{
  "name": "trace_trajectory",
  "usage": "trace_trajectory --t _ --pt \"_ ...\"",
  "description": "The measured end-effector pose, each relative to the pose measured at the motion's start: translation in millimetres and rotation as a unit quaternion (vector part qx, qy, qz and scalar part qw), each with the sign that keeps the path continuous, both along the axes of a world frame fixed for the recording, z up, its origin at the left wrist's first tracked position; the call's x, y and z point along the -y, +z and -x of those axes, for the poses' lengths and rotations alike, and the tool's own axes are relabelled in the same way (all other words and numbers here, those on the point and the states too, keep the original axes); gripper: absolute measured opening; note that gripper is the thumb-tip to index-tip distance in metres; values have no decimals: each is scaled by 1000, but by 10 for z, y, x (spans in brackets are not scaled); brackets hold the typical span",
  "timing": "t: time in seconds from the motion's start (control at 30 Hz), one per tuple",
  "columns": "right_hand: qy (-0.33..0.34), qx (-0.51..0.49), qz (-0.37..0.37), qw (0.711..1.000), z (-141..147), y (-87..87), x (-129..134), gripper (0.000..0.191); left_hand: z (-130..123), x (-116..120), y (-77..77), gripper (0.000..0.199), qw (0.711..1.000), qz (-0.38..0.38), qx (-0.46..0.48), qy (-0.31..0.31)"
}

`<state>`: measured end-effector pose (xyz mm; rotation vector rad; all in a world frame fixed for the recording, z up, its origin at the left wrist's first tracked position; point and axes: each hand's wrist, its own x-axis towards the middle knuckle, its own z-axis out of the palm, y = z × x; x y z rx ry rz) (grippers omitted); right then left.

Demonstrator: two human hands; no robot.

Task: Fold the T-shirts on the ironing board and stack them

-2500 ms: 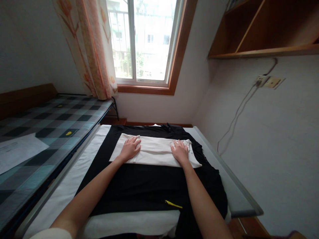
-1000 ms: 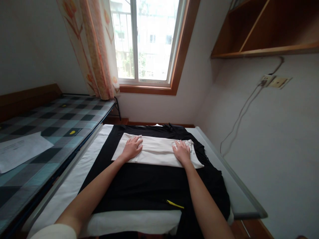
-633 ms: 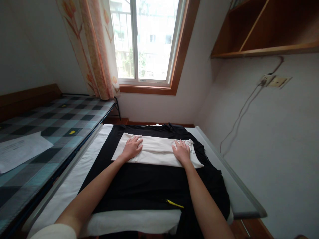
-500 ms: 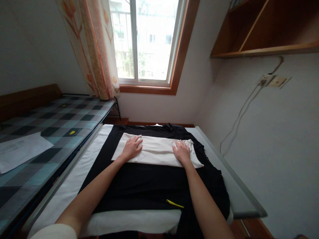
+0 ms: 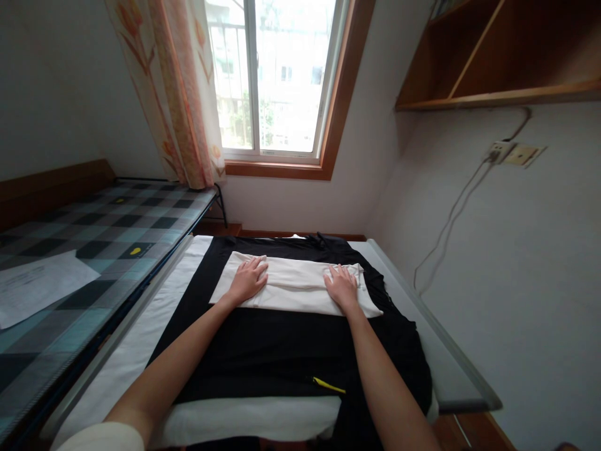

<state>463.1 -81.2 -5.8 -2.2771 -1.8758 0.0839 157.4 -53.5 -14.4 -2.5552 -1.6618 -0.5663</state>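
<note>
A folded white cloth (image 5: 291, 285), which looks like a garment, lies lengthwise across a black garment (image 5: 263, 351). On its left part my left hand (image 5: 248, 279) rests flat, fingers spread. My right hand (image 5: 342, 285) lies the same way on its right part, near a bunched end. Both palms press on the fabric without gripping it. The black garment is spread over a white cloth (image 5: 159, 332) on a table. A thin yellow strip (image 5: 329, 384) shows on the black fabric near the front edge.
Left of the table stands a bed with a checked mattress (image 5: 94, 250) and a sheet of paper (image 5: 42, 285) on it. A window (image 5: 282, 81) and a curtain (image 5: 183, 94) are ahead. Wooden shelves (image 5: 498, 94) hang at right above a wall socket (image 5: 514, 153) with a cable.
</note>
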Motion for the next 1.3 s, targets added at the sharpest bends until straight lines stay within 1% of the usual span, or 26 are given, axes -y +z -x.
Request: trace_trajectory --t 0.23,0.53,1.3 --pt "-2 -1 0 1000 1 -1 0 53 -1 2 4 38 1000 2 15 -1" --pt "-5 -4 12 1000 2 -4 -4 54 1 1 1 38 1000 -2 7 -4" --pt "-5 -3 8 1000 0 -15 -12 54 14 -17 -29 39 1000 -3 7 -3"
